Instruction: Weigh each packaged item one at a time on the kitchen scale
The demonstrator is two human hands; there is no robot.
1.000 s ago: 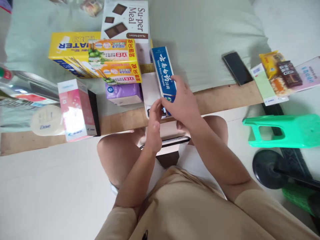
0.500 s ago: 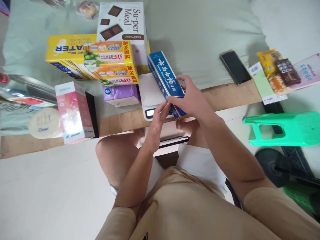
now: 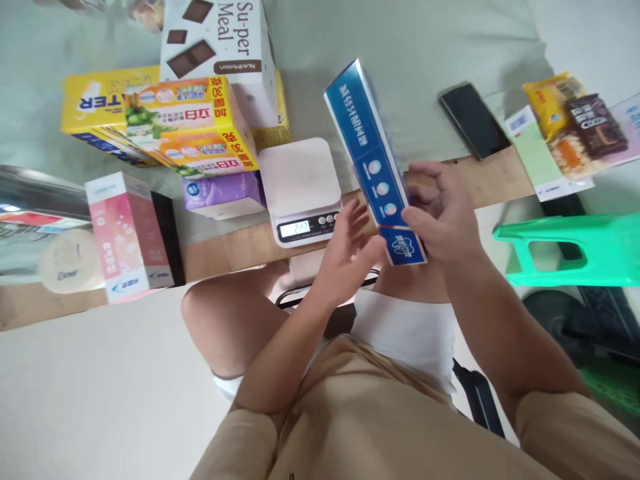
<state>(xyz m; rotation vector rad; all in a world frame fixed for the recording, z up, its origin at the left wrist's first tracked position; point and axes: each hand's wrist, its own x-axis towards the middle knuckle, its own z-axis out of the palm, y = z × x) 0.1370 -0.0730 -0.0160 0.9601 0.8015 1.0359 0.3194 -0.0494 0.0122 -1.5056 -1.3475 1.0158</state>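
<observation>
**Toothpaste box lifted clear of the scale**

Going left to right: a pink carton (image 3: 127,233) stands at the tabletop (image 3: 230,250) edge, beside stacked yellow boxes (image 3: 160,120) and a purple pack (image 3: 223,193). The white kitchen scale (image 3: 303,190) sits bare, its display lit. The left hand (image 3: 350,257) is open, fingers spread, holding nothing, just beside the lower end of the blue toothpaste box (image 3: 373,160). The right hand (image 3: 443,220) has its grip closed around that lower end, holding the box tilted in the air above the tabletop edge. By the look of it the box is off the scale and not yet set down anywhere. Farther right lie a black phone (image 3: 473,120) and snack packets (image 3: 575,127). A pale green cloth covers the surface; a green plastic stool (image 3: 570,250) stands on the light floor.
</observation>
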